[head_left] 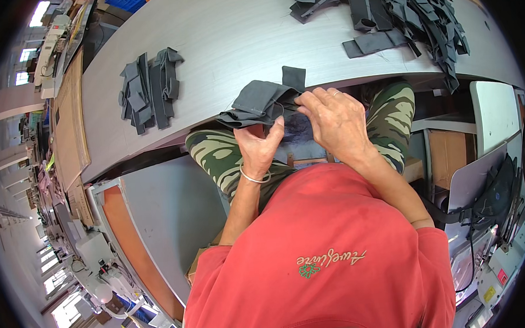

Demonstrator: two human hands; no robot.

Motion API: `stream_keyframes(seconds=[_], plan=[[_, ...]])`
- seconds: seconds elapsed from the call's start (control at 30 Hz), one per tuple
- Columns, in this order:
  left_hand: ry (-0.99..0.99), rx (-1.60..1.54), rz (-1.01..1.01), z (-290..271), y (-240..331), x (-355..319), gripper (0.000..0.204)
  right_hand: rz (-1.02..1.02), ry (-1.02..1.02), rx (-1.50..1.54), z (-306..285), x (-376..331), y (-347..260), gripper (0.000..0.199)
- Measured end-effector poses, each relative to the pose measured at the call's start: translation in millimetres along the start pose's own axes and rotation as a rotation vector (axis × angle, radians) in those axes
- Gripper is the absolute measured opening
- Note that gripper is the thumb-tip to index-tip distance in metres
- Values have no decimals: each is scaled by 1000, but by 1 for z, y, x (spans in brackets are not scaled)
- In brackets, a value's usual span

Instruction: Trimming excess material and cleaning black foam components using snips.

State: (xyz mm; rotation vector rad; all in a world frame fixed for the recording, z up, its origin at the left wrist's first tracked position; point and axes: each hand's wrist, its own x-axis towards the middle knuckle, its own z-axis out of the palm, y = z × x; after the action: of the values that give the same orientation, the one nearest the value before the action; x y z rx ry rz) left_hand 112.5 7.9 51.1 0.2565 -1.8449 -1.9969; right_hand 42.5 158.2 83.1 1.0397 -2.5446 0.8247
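Left hand: the left hand sits under the near edge of the dark fabric piece, thumb up against its underside, fingers curled and pinching the cloth.
Right hand: the right hand lies palm down, fingers pressed together on the right end of the same fabric, gripping it there; one ring shows on a finger.
Fabric piece: dark grey, folded in layers, hanging over the near edge of the grey worktop, right above the person's lap.
Wrist: one thin silver bangle on the left wrist.
Sorted stack: one small pile of dark strips lies on the worktop to the left, well apart from the hands.
Loose heap: one big tangled heap of dark pieces spreads across the far right of the worktop; too jumbled to count.
Boxes: a brown cardboard box stands under the worktop on the right, contents hidden.
Signs: a small red label and a yellow one sit on the grey machine at lower right.
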Motion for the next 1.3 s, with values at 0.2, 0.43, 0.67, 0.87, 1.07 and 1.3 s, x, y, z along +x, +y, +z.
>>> stream_keyframes(seconds=[0.2, 0.43, 0.67, 0.87, 1.07, 1.3], plan=[[31, -38, -8, -2, -1, 0, 36, 137, -86, 179, -5, 1, -6, 10], [50, -204, -47, -8, -1, 8, 40, 178, -110, 453, -22, 13, -1, 37], [-151, -157, -114, -3, 4, 20, 45, 377, -250, 793, -13, 15, 12, 46], [-45, -434, -203, 3, -3, 30, 34, 509, -76, 1008, -8, 15, 18, 25], [-78, -430, -251, 1, -1, 30, 36, 470, -198, 1041, -7, 16, 15, 33], [-130, -459, -239, 0, -6, 30, 45, 473, -246, 1233, 6, 19, 19, 49]])
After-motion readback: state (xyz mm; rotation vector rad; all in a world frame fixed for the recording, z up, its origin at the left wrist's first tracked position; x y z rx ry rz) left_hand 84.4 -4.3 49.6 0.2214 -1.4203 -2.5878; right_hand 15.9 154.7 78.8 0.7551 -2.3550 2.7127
